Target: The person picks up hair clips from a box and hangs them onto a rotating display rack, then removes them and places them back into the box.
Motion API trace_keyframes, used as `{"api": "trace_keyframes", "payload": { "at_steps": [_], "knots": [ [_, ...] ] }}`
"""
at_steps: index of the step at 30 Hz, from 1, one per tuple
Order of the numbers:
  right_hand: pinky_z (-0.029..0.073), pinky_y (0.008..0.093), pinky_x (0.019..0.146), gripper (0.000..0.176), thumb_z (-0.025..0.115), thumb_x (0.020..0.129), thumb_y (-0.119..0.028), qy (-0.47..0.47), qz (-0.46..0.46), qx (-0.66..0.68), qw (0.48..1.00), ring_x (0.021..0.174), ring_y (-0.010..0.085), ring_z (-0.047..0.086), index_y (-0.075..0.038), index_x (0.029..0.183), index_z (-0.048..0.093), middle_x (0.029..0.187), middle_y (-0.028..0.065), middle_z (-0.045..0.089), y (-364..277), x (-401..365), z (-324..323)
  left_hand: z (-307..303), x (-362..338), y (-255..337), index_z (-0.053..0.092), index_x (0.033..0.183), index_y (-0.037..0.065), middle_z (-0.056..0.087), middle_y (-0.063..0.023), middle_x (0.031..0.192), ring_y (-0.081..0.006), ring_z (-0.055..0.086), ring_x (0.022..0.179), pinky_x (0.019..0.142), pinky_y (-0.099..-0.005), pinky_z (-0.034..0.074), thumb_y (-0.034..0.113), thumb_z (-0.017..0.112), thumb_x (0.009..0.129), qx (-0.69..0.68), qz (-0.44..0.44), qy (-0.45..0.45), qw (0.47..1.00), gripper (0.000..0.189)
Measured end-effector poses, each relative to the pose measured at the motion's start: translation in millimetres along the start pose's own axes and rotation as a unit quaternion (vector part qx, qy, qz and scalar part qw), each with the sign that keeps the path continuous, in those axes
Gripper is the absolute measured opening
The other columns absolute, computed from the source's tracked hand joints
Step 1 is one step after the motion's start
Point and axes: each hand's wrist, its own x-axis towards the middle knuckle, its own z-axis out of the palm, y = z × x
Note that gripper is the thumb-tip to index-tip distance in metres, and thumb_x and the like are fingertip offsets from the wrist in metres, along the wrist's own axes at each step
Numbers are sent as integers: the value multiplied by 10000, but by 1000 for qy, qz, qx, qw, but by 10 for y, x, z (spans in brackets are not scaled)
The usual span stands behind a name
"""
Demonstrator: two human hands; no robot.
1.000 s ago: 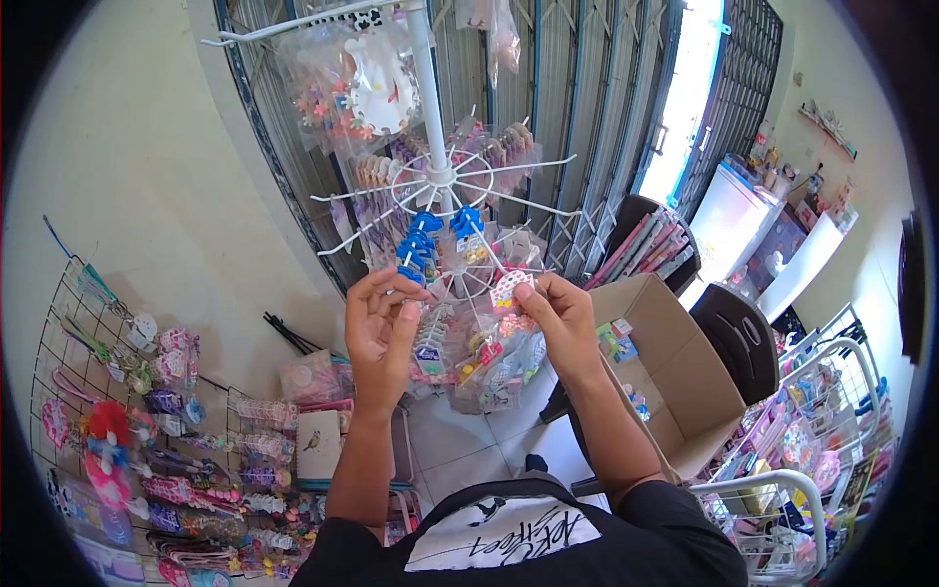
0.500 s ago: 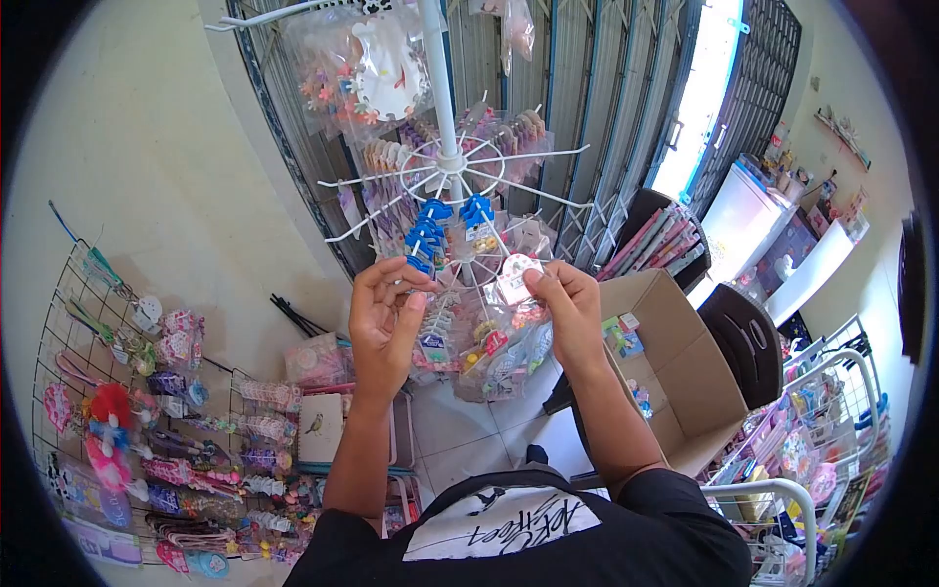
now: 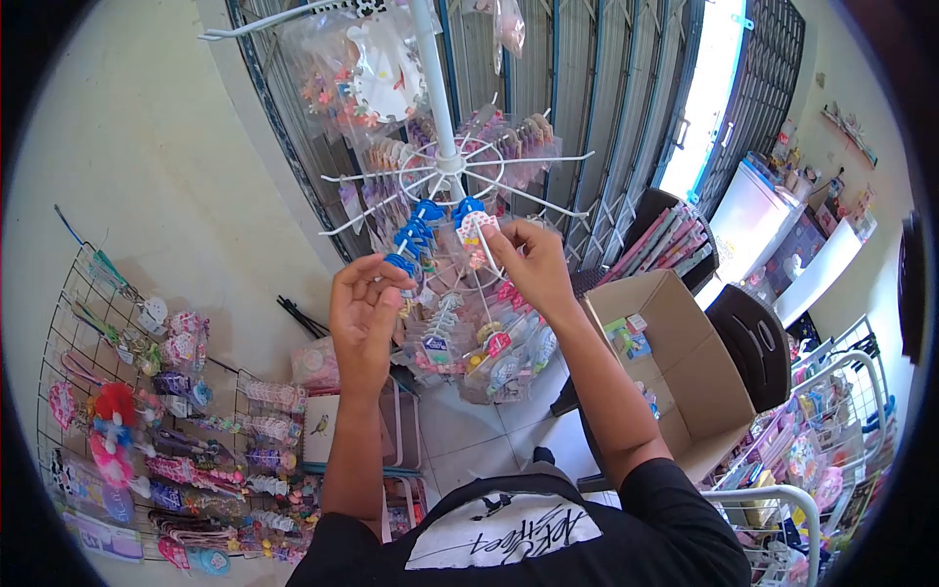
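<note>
Pinching packet (image 3: 476,231), right hand (image 3: 529,262) (by rack (image 3: 446,172)); left hand (image 3: 360,311) fingers (image 3: 378,268) grip blue clip (image 3: 399,261).

A white wire rack (image 3: 435,98) bears hanging accessory packets (image 3: 494,344) and blue clips (image 3: 427,211) on its arms.

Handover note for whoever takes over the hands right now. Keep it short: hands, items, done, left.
Left hand: fingertips at the outermost blue clip on a wire arm of the white rack; grip unclear.
Right hand: pinches a small packet, raised to the next arm's blue clips; it does not look hung yet.
Done: hanging packets fill the tier below.
Left: hang this packet; a few more lie in the open cardboard box on the right.
</note>
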Motion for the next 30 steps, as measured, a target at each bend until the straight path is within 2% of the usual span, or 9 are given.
{"api": "trace_keyframes", "payload": {
  "at_steps": [3, 12, 14, 15, 18, 20, 24, 26, 30],
  "knots": [
    [468, 324, 606, 368, 711, 906, -343, -28, -36, -95, 994, 632, 198, 631, 24, 876, 707, 724, 149, 685, -109, -53, -116, -30, 41, -9, 498, 1298, 12, 626, -95, 1113, -163, 620, 990, 809, -268, 469, 94, 558, 971, 24, 7, 20, 999, 342],
    [508, 304, 690, 333, 705, 922, -323, -187, 137, -119, 965, 724, 156, 651, 9, 948, 710, 781, 78, 701, 752, -675, -1570, 94, -146, 34, 494, 1292, 7, 591, -93, 1093, -96, 461, 765, 662, -246, 368, 194, 559, 979, 148, 6, 167, 975, 371],
    [504, 295, 667, 365, 693, 929, -369, -194, 275, -43, 941, 725, 123, 632, -5, 909, 714, 780, 39, 683, 1401, -1015, -2053, 186, -278, -80, 496, 1261, 32, 570, -106, 1076, -108, 450, 769, 644, -251, 362, 184, 543, 977, 228, 256, 253, 905, 325],
    [504, 295, 667, 365, 693, 929, -369, -179, 298, -43, 937, 725, 123, 632, -5, 909, 714, 780, 39, 683, 1606, -1175, -2254, 282, -351, -120, 496, 1261, 32, 570, -106, 1076, -108, 450, 769, 644, -251, 362, 184, 543, 977, 222, 237, 236, 916, 325],
    [504, 287, 650, 399, 690, 921, -406, -81, 366, -70, 924, 706, 110, 619, -7, 922, 703, 767, 31, 663, 2248, -1475, -2951, 677, -608, -342, 492, 1227, 47, 571, -128, 1128, -148, 490, 799, 663, -268, 392, 171, 549, 967, 201, 344, 54, 916, 294],
    [487, 270, 621, 361, 685, 920, -384, 24, 419, -59, 906, 703, 98, 609, -23, 938, 704, 767, 19, 657, 2595, -1682, -3248, 965, -878, -591, 575, 1118, 44, 618, -165, 1141, -293, 608, 923, 797, -348, 493, 103, 653, 884, 188, 128, -137, 964, 253],
    [491, 276, 609, 325, 698, 876, -346, 162, 484, -110, 853, 707, 115, 624, -25, 917, 715, 794, 39, 676, 3441, -2394, -3549, 1836, -928, -1015, 562, 1184, 29, 626, -158, 1169, -280, 615, 990, 823, -364, 497, 43, 709, 822, 182, -8, -399, 899, 391],
    [523, 309, 661, 301, 718, 827, -305, 12, 568, -194, 800, 735, 156, 654, -18, 917, 724, 853, 82, 707, 3918, -2799, -3625, 2098, -964, -1184, 585, 1182, 28, 633, -163, 1155, -306, 626, 1025, 866, -385, 505, 20, 727, 792, 156, -36, -461, 873, 415],
    [534, 391, 788, 364, 792, 734, -356, -303, 508, -253, 765, 910, 244, 683, -69, 947, 729, 982, 148, 724, 4070, -3487, -3448, 2342, -965, -1316, 620, 1186, 29, 636, -166, 1173, -342, 629, 1063, 929, -402, 492, 17, 721, 790, 184, -74, -528, 826, 409]
  ]
}}
